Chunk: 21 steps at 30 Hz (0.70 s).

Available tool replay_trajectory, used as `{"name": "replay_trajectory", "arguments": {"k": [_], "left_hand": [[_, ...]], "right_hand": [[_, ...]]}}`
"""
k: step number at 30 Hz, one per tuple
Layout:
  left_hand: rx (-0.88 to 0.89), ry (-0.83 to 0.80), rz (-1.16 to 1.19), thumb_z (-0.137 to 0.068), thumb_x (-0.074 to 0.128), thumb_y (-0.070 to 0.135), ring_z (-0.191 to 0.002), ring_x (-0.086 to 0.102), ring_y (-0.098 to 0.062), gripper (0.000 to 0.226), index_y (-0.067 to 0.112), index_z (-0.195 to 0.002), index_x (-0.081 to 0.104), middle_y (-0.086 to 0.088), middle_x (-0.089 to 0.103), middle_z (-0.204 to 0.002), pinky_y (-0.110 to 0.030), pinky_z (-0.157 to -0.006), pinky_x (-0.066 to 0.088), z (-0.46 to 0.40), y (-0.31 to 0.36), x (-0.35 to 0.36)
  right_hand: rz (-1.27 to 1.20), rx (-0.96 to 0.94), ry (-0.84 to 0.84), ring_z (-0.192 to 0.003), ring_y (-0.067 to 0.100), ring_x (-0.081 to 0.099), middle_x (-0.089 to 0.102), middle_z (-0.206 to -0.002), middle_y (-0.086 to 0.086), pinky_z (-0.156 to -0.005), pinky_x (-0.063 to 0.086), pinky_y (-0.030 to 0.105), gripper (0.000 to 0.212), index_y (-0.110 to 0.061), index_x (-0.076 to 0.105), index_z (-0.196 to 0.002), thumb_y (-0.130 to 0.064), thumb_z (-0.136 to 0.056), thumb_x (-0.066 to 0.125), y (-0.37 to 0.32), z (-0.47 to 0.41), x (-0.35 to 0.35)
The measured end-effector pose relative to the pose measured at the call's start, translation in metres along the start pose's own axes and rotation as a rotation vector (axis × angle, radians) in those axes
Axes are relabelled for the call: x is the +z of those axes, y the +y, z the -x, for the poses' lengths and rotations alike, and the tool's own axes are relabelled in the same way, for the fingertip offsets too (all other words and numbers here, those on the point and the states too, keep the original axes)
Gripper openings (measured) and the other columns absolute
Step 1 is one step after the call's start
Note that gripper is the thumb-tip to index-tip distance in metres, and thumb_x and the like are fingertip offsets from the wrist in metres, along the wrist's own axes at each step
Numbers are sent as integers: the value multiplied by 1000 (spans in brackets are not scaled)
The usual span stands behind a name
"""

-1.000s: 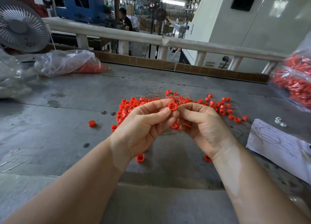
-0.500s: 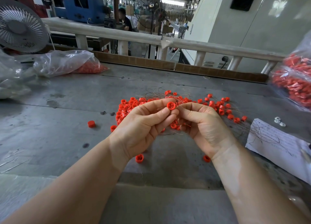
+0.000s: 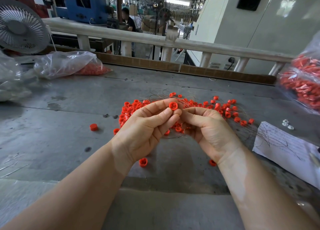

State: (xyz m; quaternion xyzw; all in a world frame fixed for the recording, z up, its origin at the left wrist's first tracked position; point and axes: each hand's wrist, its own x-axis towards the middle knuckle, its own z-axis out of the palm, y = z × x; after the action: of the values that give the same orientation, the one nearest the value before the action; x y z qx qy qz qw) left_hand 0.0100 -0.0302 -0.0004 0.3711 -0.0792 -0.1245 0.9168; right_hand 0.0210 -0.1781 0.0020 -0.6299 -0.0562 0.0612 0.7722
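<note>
Here, the left hand [image 3: 145, 126] pinches one red cap [image 3: 173, 106] between thumb and forefinger, above the grey surface [image 3: 52, 143]. The right hand [image 3: 207, 127] has curled fingers, tips just beside the cap; whether it pinches anything cannot be told. One pile of caps [image 3: 129, 108] lies behind both hands. Two single caps lie left of the pile and two near the wrists. Two clear bags of caps lie far left [image 3: 69, 63] and far right [image 3: 301, 84].
</note>
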Motion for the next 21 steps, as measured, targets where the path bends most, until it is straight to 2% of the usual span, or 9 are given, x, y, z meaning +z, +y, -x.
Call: {"name": "replay_trajectory", "arguments": {"k": [3, 6, 9, 11, 15, 18, 21], "left_hand": [[2, 15, 12, -68, 56, 0, -74, 71, -11, 23, 6, -77, 76, -9, 73, -82, -16, -62, 55, -1, 0, -1], [3, 46, 24, -68, 57, 0, -73, 71, -12, 22, 7, -75, 77, -9, 72, -79, -17, -62, 55, -2, 0, -2], [7, 96, 15, -66, 57, -1, -71, 71, -12, 22, 5, -74, 76, -9, 72, -76, -18, -62, 56, -2, 0, -3], [6, 129, -7, -68, 57, -2, -70, 70, -12, 21, 2, -81, 73, -9, 71, -75, -18, -62, 56, -3, -1, -3], [4, 169, -25, -83, 51, -7, -69, 70, -12, 18, -1, -91, 66, -9, 71, -75, -18, -63, 56, -4, -2, -3], [4, 161, -15, -83, 51, -8, -70, 70, -13, 18, 0, -89, 66, -10, 71, -74, -18, -62, 56, -4, -3, -3], [7, 139, -27, -80, 52, -6, -72, 71, -14, 18, 0, -88, 67, -10, 71, -75, -18, -60, 56, -4, -3, -4]], "right_hand": [[39, -17, 18, -53, 5, 56, 65, -60, 0, -50, 44, 14, 10, -14, 72, -62, -23, -57, 72, 0, 0, -1], [138, -68, 98, -58, 6, 56, 66, -62, -1, -55, 46, 13, 3, -15, 72, -64, -15, -65, 75, -1, -1, -3], [538, -213, 332, -63, 2, 61, 68, -66, -8, -61, 46, 10, 19, -21, 70, -64, -7, -76, 74, -1, -4, -14], [814, -283, 422, -68, 3, 61, 66, -69, -11, -64, 46, 15, 23, -24, 67, -67, -5, -78, 72, 0, -4, -18], [1123, -306, 304, -78, 8, 61, 63, -76, -13, -68, 43, 16, 20, -24, 70, -77, -5, -80, 69, 8, -4, -13], [1273, -329, 194, -94, 15, 59, 65, -91, -5, -87, 44, 30, 15, -22, 74, -89, -10, -80, 71, 16, -5, -7], [1362, -334, 172, -100, 19, 55, 64, -95, -2, -93, 41, 39, 17, -22, 74, -96, -15, -80, 72, 19, -6, -5]]}}
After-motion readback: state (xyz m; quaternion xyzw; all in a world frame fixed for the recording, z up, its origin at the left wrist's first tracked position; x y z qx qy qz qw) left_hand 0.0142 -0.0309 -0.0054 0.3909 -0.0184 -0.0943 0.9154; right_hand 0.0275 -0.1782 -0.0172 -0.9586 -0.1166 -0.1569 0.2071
